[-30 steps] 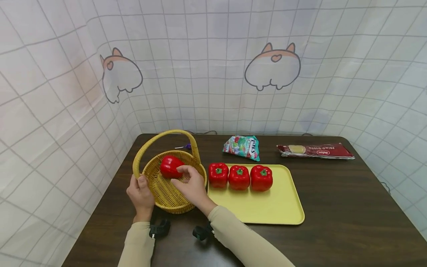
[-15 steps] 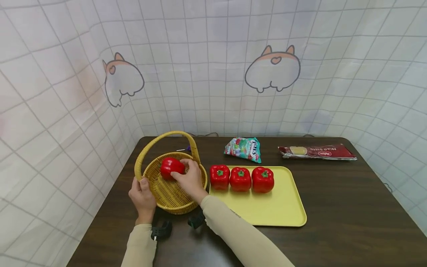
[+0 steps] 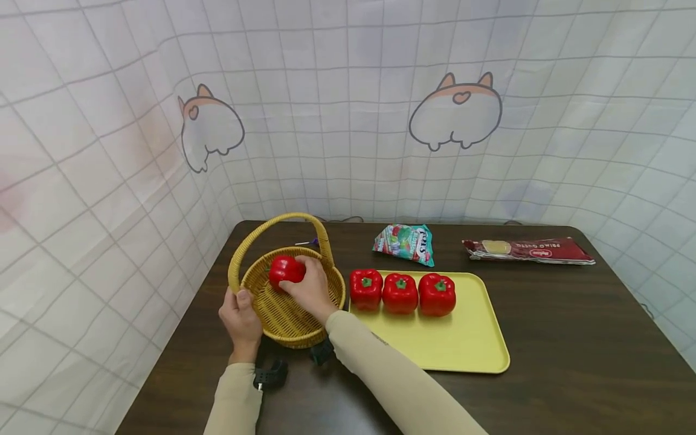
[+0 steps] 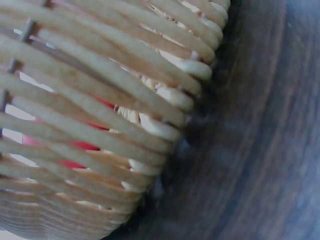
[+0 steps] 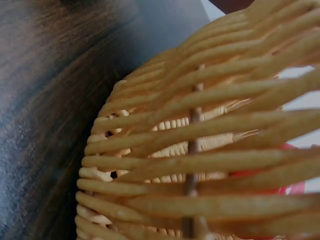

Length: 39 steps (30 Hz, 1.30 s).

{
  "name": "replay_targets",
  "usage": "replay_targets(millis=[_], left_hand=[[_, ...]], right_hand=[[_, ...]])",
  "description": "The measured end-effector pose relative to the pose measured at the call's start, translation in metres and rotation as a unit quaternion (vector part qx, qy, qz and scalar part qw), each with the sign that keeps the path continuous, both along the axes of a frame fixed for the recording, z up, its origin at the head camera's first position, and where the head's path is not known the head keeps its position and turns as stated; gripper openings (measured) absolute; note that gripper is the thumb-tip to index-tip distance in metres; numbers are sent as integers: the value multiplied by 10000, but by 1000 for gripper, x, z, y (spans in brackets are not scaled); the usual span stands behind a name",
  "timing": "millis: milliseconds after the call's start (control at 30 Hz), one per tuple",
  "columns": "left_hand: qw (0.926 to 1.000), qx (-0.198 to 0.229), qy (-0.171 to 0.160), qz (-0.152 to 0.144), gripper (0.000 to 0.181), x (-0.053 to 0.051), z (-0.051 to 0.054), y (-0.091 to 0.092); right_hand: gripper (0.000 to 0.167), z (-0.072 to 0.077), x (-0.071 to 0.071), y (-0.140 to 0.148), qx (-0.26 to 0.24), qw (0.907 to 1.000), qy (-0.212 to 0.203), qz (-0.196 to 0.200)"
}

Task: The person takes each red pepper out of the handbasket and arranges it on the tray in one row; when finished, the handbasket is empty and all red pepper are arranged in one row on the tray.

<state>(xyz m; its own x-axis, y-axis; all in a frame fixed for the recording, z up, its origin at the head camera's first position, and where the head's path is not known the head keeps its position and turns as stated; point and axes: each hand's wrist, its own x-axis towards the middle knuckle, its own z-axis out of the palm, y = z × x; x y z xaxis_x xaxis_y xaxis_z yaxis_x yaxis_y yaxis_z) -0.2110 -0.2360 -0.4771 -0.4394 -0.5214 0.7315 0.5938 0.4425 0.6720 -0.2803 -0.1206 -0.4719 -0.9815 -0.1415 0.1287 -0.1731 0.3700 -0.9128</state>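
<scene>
A yellow wicker basket with a tall arched handle stands at the left of the table. My left hand grips its rim at the left foot of the handle, thumb on top. Inside the basket, my right hand holds a red bell pepper between thumb and fingers. Both wrist views are filled by the woven basket wall, with bits of red showing through the gaps; neither shows the hands. To the basket's right, three red bell peppers sit in a row on a yellow tray.
Behind the tray lies a teal snack bag. A dark red long packet is at the back right. A small purple-ended stick lies behind the basket. The dark wooden table meets a gridded curtain at the back.
My right hand has moved from beside the pepper in the basket to holding it. The left hand keeps its grip on the basket. The whole head view has shifted slightly.
</scene>
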Motion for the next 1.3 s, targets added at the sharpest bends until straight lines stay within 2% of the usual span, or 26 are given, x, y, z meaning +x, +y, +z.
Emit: replay_targets(millis=[233,400,633,733,867,1033,1300], left_hand=[[9998,-9,46,-179,53,0,2,0],[9997,57,-25,-226,50,1,1,-1],[9998,81,-158,-110,43,-14,-23,-14],[9998,69,-170,-84,41,-17,-28,-17],[9998,34,-159,-99,40,-17,-27,-16],[9998,-53,-194,-69,40,-17,-26,-17],[9997,-74,-224,0,45,-16,-28,-18]], right_hand=[[75,-2,-5,-2,357,9989,-47,304],[74,-3,-5,-4,755,9964,-104,385],[73,-5,-8,-6,1037,9939,-195,329],[73,-6,-8,-7,1088,9934,-233,286],[76,-7,-7,-6,1086,9929,-307,364],[80,-2,0,-3,1101,9909,-412,655],[78,0,6,1,955,9885,-689,946]])
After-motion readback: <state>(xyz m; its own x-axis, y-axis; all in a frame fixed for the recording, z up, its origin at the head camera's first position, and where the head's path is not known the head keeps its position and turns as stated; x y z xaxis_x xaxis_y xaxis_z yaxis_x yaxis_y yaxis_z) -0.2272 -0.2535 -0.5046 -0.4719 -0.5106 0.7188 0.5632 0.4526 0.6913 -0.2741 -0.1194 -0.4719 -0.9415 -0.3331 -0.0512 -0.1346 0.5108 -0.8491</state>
